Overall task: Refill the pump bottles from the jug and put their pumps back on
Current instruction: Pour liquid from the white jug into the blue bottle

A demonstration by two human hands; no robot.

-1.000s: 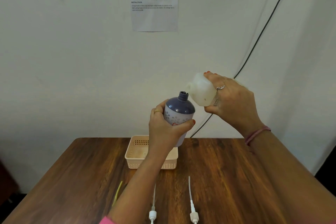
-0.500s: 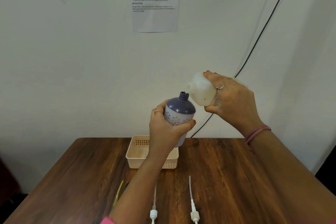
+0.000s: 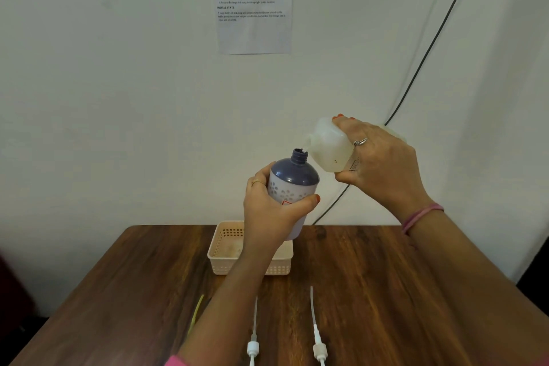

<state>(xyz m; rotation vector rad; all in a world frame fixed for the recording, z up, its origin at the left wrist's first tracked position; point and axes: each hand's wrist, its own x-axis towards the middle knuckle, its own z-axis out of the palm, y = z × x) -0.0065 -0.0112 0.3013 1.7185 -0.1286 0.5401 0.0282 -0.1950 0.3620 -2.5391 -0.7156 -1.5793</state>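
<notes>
Two pumps [image 3: 252, 346] [image 3: 319, 351] lie on the table [image 3: 371, 291] nearest you, tubes pointing away; a yellow tube [image 3: 196, 313] sits left of them. Beyond, a cream basket [image 3: 221, 249]. Above it your left hand [image 3: 271, 211] wraps the pump bottle [image 3: 292, 184], neck open, tilted slightly right. Your right hand [image 3: 378, 163] grips the jug [image 3: 328, 147], tipped, spout just beside the bottle's mouth. Paper sheet [image 3: 254, 1] on the wall behind.

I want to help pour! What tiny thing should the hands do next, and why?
Probably tip the jug a little more: its spout sits right at the purple bottle's open neck, with the left hand holding it up.
</notes>
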